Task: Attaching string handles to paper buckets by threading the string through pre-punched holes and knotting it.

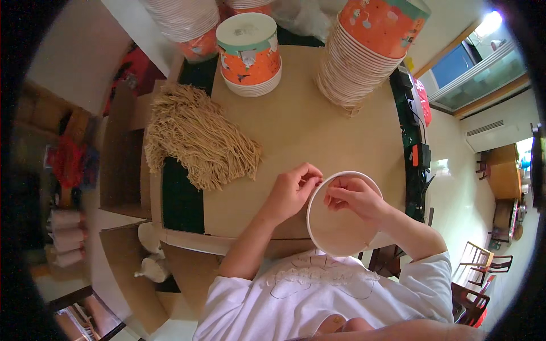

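A white-lined paper bucket is tilted in front of my chest, its round opening facing up toward me. My right hand reaches inside it, thumb and fingers pinched together near the left part of the wall. Outside the rim on the left, my left hand is closed in a pinch close to the bucket's side. Whatever is between the fingertips of either hand is too small or hidden to make out. A thick bundle of beige cords lies on the table to the left of my hands.
Cardboard covers the green table. Upside-down orange and green paper buckets stand at the back; a tall nested stack leans at back right. More stacks are at back left. A power strip runs along the right edge. Open cardboard boxes sit lower left.
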A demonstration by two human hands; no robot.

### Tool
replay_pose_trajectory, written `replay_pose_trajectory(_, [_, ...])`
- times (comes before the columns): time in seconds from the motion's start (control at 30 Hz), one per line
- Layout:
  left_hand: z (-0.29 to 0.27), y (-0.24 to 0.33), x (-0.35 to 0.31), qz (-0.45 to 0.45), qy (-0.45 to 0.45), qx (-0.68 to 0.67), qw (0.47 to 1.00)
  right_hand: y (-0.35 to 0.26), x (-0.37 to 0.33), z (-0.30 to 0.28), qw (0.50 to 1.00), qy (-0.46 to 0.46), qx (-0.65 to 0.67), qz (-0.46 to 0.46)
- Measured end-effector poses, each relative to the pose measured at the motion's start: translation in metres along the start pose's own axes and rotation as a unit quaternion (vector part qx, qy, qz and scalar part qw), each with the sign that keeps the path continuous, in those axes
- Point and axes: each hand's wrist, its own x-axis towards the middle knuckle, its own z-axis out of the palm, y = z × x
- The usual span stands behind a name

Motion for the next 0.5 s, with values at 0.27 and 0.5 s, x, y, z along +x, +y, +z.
replay_pose_trajectory(0.27, [-0.0003,-0.0026,-0.0018,0.0,0.001,-0.017,1.0,0.0016,-0.0002,0.0018,1.0,0.009,0.006,0.006])
replay_pose_trajectory(0.5, [-0.0036,0.0012,-0.0021,0.052,-0.058,0.008,0.997,0.0028,-0.0018,0.0038,0.999,0.0,0.031,0.015])
